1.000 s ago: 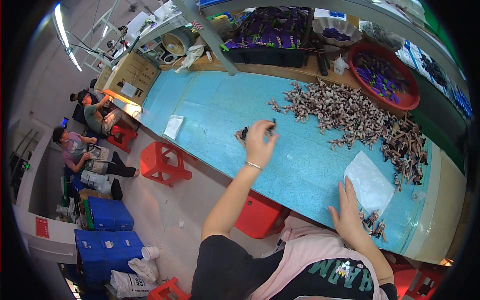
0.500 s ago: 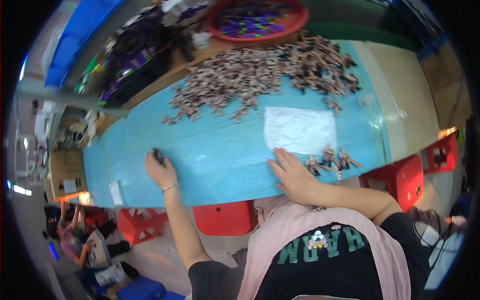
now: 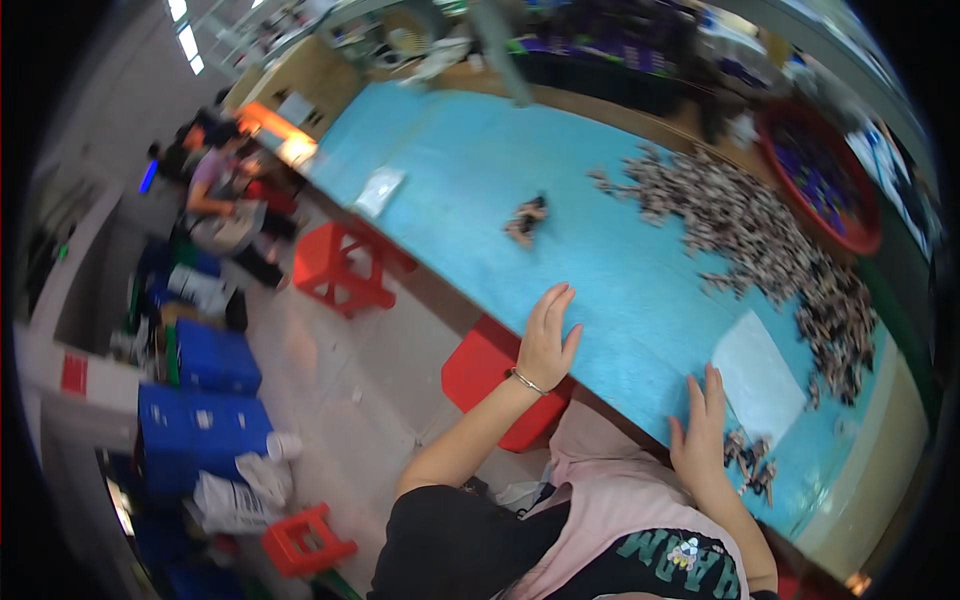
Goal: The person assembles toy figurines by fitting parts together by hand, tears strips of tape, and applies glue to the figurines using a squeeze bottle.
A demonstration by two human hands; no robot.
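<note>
Brown and black, a small blurred clump of figure-like pieces (image 3: pixel 526 220) lies on the blue tabletop (image 3: pixel 610 300); we judge it light and stiff, its thin parts fragile, best pinched mid-body. Rightward, our left hand (image 3: pixel 547 345) is empty, fingers extended; our right hand (image 3: pixel 700 425), spread and seemingly empty, lies beside similar brown-and-black small figures (image 3: pixel 750 460) and a thin white sheet (image 3: pixel 758 375).
</note>
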